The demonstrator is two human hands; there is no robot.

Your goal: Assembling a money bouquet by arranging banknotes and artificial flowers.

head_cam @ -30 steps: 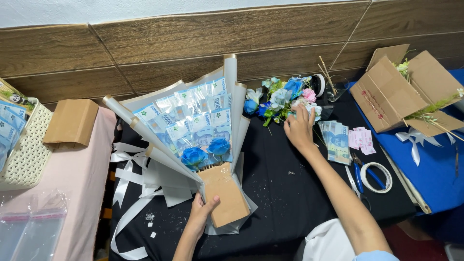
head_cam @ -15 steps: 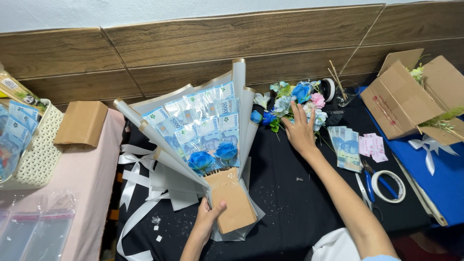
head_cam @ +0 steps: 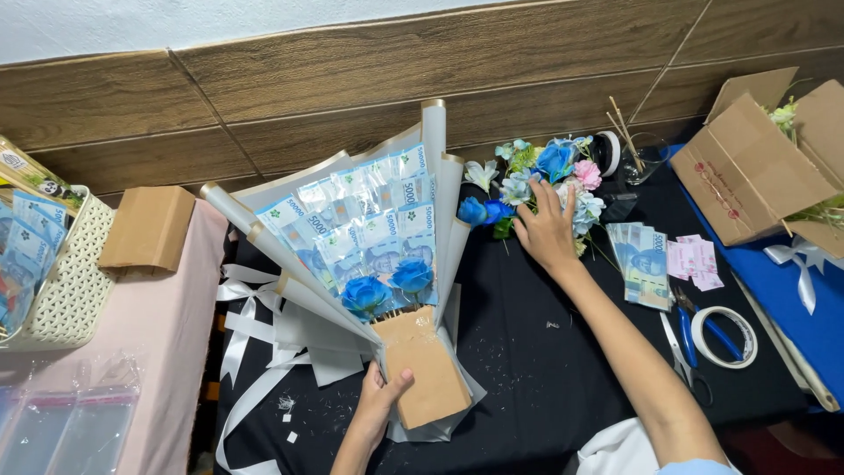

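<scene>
We grip the brown paper base of the banknote bouquet [head_cam: 369, 255] with our left hand [head_cam: 380, 403], fingers closed around it. Our right hand [head_cam: 547, 230] lies spread, palm down, on the artificial flowers [head_cam: 536, 171], holding nothing, just right of the bouquet.

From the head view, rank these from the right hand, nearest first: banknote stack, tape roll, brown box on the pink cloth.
From the right hand:
1. Banknote stack, just to its right.
2. Tape roll, farther right and lower.
3. Brown box, far left on the pink cloth.
</scene>
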